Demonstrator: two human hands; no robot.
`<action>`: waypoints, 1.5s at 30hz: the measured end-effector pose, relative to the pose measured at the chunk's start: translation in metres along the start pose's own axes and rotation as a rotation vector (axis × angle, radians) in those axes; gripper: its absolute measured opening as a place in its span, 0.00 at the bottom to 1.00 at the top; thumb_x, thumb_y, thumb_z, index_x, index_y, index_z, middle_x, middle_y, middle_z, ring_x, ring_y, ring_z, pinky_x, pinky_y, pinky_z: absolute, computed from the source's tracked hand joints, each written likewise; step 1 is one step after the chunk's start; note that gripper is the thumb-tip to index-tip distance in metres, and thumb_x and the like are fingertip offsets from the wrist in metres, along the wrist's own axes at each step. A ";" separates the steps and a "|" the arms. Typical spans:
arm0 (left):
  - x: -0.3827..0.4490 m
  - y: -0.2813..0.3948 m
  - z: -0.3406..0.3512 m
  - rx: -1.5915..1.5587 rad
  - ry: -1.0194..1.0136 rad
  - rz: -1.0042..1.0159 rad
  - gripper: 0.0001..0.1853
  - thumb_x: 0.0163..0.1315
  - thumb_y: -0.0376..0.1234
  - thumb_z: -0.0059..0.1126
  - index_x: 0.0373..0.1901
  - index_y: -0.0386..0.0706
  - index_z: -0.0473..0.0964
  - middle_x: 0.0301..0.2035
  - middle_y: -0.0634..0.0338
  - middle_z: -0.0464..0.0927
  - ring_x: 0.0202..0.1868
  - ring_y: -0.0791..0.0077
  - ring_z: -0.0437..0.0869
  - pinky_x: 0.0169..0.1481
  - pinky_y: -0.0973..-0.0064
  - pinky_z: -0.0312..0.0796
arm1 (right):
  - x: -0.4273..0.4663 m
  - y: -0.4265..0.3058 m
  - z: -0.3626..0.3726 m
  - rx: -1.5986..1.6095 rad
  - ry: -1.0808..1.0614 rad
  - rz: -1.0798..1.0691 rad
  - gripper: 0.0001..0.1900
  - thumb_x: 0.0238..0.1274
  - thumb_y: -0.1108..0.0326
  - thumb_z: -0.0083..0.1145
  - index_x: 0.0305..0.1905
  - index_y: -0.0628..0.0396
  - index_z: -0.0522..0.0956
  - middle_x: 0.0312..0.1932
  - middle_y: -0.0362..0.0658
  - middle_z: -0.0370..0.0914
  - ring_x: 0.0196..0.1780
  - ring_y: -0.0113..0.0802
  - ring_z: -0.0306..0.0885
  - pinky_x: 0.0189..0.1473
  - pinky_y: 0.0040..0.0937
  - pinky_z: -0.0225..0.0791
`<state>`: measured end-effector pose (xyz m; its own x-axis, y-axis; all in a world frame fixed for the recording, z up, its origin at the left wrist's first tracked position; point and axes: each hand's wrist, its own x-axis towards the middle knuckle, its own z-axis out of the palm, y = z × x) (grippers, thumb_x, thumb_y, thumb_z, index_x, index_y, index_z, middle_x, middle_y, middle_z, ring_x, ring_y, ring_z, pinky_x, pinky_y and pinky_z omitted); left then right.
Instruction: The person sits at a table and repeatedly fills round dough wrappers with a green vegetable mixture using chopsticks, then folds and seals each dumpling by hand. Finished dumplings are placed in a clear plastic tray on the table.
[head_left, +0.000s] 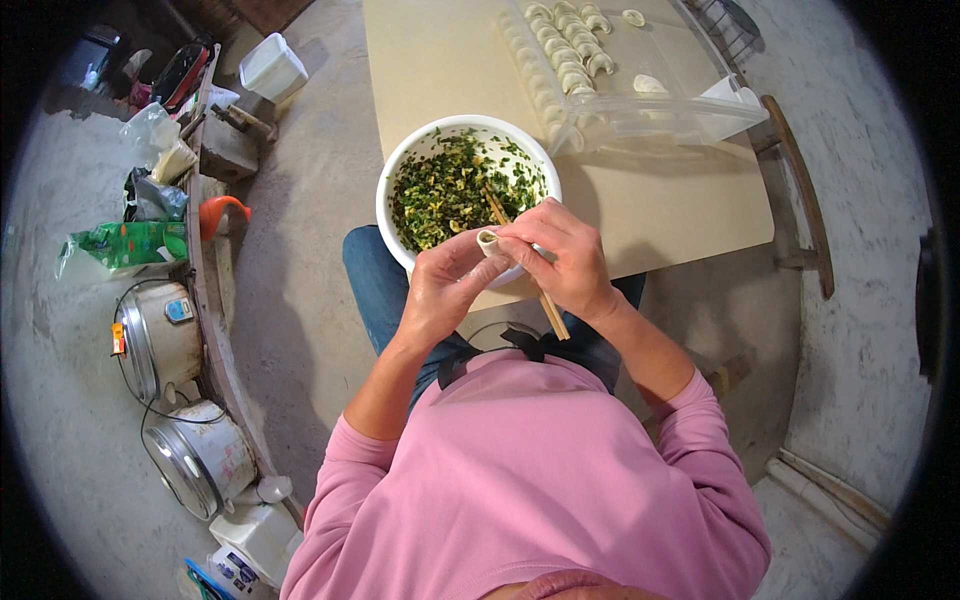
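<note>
Between my two hands is a dumpling wrapper (488, 241), folded up around a little filling, with its top still parted on one side. My left hand (448, 281) holds it from below and the left. The thumb and fingertips of my right hand (559, 255) pinch its right edge. Just beyond my hands stands a white bowl (391, 217) of chopped green and yellow filling (442, 191). A pair of wooden chopsticks (551, 309) leans in the bowl, passing under my right hand with the thick ends toward me.
A clear plastic container (667, 112) stands on the table (675, 202), near rows of folded dumplings (566, 49) and a loose wrapper (634, 18). A wooden chair (806, 202) is at the right. Rice cookers (176, 334) and a green bag (127, 247) line a shelf at the left.
</note>
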<state>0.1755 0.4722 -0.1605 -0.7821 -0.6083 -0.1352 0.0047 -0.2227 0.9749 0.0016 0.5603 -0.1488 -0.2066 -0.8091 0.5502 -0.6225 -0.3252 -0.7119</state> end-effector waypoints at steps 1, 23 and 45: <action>-0.001 0.000 0.000 -0.010 -0.008 0.000 0.19 0.73 0.32 0.64 0.61 0.33 0.79 0.50 0.58 0.86 0.51 0.77 0.85 0.59 0.74 0.78 | -0.001 0.000 0.001 -0.038 0.009 -0.018 0.06 0.62 0.77 0.68 0.43 0.59 0.87 0.35 0.45 0.83 0.38 0.39 0.81 0.41 0.35 0.75; -0.005 -0.005 0.000 0.133 0.022 0.017 0.19 0.73 0.31 0.63 0.61 0.31 0.78 0.48 0.55 0.87 0.52 0.74 0.87 0.57 0.74 0.79 | -0.002 -0.008 -0.001 0.126 -0.050 0.199 0.06 0.65 0.73 0.67 0.45 0.58 0.85 0.39 0.46 0.81 0.40 0.41 0.83 0.43 0.36 0.77; -0.001 0.002 -0.014 0.173 -0.171 -0.081 0.15 0.76 0.36 0.60 0.54 0.32 0.81 0.40 0.63 0.84 0.40 0.82 0.82 0.46 0.78 0.76 | 0.000 0.008 0.001 0.079 -0.071 0.101 0.04 0.67 0.72 0.65 0.39 0.62 0.83 0.35 0.46 0.81 0.40 0.42 0.81 0.43 0.37 0.75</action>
<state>0.1851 0.4621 -0.1609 -0.8698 -0.4528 -0.1961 -0.1571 -0.1227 0.9799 -0.0027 0.5569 -0.1552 -0.2096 -0.8713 0.4437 -0.5389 -0.2757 -0.7959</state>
